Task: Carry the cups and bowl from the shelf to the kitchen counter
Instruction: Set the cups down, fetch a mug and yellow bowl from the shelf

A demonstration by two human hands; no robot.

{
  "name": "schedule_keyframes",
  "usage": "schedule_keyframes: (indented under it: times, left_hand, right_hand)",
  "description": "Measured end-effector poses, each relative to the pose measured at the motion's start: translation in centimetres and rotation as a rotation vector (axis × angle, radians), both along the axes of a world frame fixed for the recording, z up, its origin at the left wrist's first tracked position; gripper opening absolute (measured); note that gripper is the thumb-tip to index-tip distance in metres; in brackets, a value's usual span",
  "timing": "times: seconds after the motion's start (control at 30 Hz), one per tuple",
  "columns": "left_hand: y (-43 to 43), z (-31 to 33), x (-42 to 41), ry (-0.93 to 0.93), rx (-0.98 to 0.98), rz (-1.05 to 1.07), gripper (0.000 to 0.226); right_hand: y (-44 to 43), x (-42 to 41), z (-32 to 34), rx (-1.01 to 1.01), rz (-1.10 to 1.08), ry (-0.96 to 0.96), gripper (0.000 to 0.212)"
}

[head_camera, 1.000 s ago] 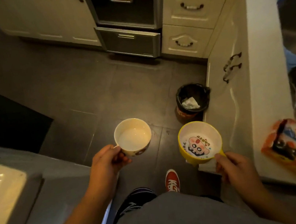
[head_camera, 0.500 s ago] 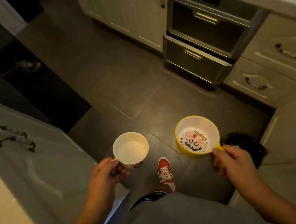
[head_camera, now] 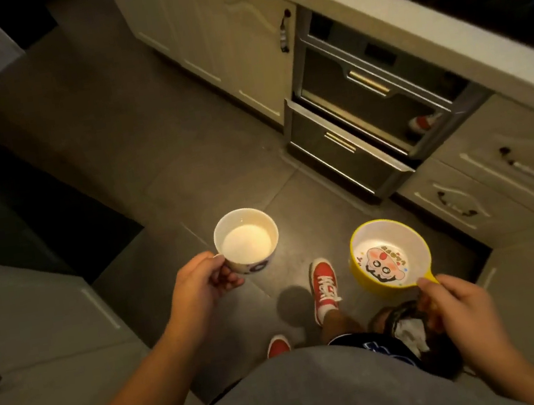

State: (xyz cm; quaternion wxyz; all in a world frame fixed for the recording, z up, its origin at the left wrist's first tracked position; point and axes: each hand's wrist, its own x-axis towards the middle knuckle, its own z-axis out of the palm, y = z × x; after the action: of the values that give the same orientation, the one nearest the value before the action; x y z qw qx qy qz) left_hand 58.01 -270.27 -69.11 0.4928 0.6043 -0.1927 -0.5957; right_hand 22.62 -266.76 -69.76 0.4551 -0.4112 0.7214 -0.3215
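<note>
Two vessels mid-carry: left hand [head_camera: 202, 286] gripped cup [head_camera: 246, 240], right hand [head_camera: 455, 304] pinched bowl [head_camera: 389, 255]; counter [head_camera: 403, 13] set-down next

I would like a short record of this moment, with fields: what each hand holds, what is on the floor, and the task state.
left hand: left hand holds a white cup by its handle, upright
right hand: right hand holds a yellow bowl by its handle, cartoon picture inside
contents: both look empty
floor: red shoes on grey tiles; a bin partly hidden under the right hand
counter: counter at upper right
task state: both items in the air, not yet set down
</note>
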Motion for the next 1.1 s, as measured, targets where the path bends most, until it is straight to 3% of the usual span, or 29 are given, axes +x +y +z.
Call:
schedule_keyframes:
  times: [0.2, 0.37, 0.6, 0.77, 1.1]
  left_hand:
    - [-11.0, 0.9, -3.7, -0.009, 0.022, 0.043, 0.029]
    - [-15.4, 1.8, -3.0, -0.039, 0.028, 0.174, 0.025]
    - [-18.0, 2.2, 3.1, -0.123, 0.097, 0.37, 0.043]
    - [-21.7, 1.5, 9.9, -0.123, 0.164, 0.52, 0.026]
    - [-34.2, 1.9, 23.1, -0.184, 0.19, 0.442, 0.031]
  right_hand:
    - [-12.2, -3.5, -1.7, 0.047, 0.057, -0.012, 0.039]
    - [-23.3, -1.9, -2.0, 0.018, 0.237, -0.022, 0.035]
    - [-36.9, 8.7, -1.7, -0.032, 0.507, -0.076, 0.035]
    - [-44.2, 18.6, -1.6, -0.061, 0.613, -0.098, 0.037]
    - [-55.0, 28.7, 0.7, -0.028, 0.498, -0.1, 0.033]
